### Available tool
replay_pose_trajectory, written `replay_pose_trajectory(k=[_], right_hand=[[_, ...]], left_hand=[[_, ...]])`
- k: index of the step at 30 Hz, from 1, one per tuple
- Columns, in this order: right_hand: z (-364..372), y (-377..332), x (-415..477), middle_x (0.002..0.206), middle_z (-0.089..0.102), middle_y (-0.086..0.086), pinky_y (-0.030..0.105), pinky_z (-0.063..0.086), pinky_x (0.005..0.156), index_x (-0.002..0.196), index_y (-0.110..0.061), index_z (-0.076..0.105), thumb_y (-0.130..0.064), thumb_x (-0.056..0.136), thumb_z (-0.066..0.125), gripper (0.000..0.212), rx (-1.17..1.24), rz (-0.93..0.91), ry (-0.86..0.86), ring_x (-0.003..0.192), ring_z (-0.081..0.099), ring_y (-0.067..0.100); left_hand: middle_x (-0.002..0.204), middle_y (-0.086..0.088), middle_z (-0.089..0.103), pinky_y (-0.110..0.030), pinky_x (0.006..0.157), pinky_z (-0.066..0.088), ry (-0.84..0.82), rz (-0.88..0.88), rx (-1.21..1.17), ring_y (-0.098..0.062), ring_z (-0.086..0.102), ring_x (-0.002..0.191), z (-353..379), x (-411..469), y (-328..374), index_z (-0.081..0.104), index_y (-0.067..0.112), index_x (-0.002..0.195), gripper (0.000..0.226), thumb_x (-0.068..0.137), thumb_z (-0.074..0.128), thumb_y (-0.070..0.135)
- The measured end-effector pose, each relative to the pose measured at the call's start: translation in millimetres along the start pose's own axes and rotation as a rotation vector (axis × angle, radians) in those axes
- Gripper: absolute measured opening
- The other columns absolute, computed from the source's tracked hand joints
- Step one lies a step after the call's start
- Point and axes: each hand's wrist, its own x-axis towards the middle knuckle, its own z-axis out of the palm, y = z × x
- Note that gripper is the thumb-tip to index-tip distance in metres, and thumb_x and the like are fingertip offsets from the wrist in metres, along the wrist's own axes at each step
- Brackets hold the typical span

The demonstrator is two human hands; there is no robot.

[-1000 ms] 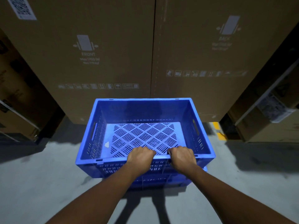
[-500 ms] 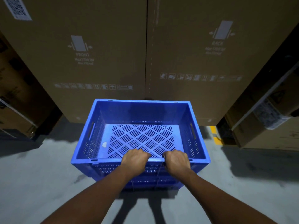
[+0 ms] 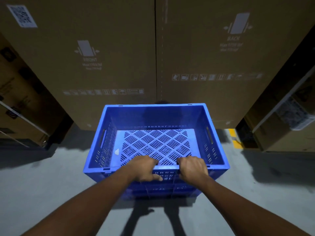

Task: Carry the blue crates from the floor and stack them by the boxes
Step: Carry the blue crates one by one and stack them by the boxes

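Both hands clench the near rim of the top blue crate (image 3: pixel 156 138): the left hand (image 3: pixel 143 167) sits just left of the rim's middle, the right hand (image 3: pixel 192 167) just right of it, fingers hooked over the edge and thumbs against the outer wall. The crate sits on a lower blue crate (image 3: pixel 163 189), of which only the near wall shows beneath it, on the grey floor (image 3: pixel 42 184) directly in front of the tall cardboard boxes (image 3: pixel 110 57). Risk: the grip bears on one long side only, close to the centre, so the far side is unsupported; if the crate is lifted or shoved from here it is likely to tip away or twist. Risk: if the upper crate is not seated squarely in the lower one, it can slide off toward the boxes; the seating at the far edge is hidden. The side handle slots (image 3: pixel 103 138) stand unused, well apart from both hands.
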Motion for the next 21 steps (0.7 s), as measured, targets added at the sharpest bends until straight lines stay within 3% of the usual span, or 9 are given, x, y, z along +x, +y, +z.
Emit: replay_pose_trajectory(k=[4, 13, 18, 21], right_hand=[[1.5, 0.5, 2.6, 0.090, 0.070, 0.002, 0.033, 0.050, 0.073, 0.094, -0.021, 0.064, -0.027, 0.074, 0.061, 0.021, 0.003, 0.012, -0.012, 0.086, 0.066, 0.029], [-1.9, 8.6, 8.5, 0.096, 0.071, 0.002, 0.035, 0.050, 0.077, 0.100, -0.022, 0.065, -0.031, 0.073, 0.061, 0.028, 0.019, 0.052, -0.102, 0.092, 0.066, 0.028], [-2.9, 16.2, 14.7, 0.099, 0.070, 0.000, 0.035, 0.048, 0.080, 0.101, -0.025, 0.065, -0.060, 0.071, 0.068, 0.047, 0.016, 0.067, -0.160, 0.097, 0.066, 0.026], [0.0, 14.6, 16.7, 0.099, 0.071, 0.000, 0.034, 0.048, 0.081, 0.101, -0.025, 0.065, -0.065, 0.071, 0.066, 0.050, 0.000, 0.079, -0.129, 0.097, 0.066, 0.026]], left_hand=[[0.086, -0.007, 0.066, -0.038, 0.070, 0.042, 0.060, -0.077, 0.070, -0.031, 0.061, 0.088, 13.3, -10.4, -27.2, 0.058, 0.018, 0.088, 0.067, 0.078, 0.040, 0.082], [0.106, -0.010, 0.066, -0.040, 0.085, 0.047, 0.037, -0.135, 0.111, -0.032, 0.061, 0.102, 9.1, -1.4, -10.1, 0.063, 0.017, 0.100, 0.057, 0.083, 0.052, 0.070], [0.107, -0.010, 0.066, -0.040, 0.085, 0.046, 0.033, -0.123, 0.100, -0.032, 0.060, 0.103, 6.7, 4.4, -3.3, 0.063, 0.017, 0.101, 0.057, 0.083, 0.052, 0.070], [0.101, -0.010, 0.067, -0.040, 0.083, 0.045, 0.026, -0.091, 0.096, -0.033, 0.061, 0.098, 4.4, 6.4, -7.1, 0.062, 0.016, 0.093, 0.060, 0.082, 0.049, 0.073]])
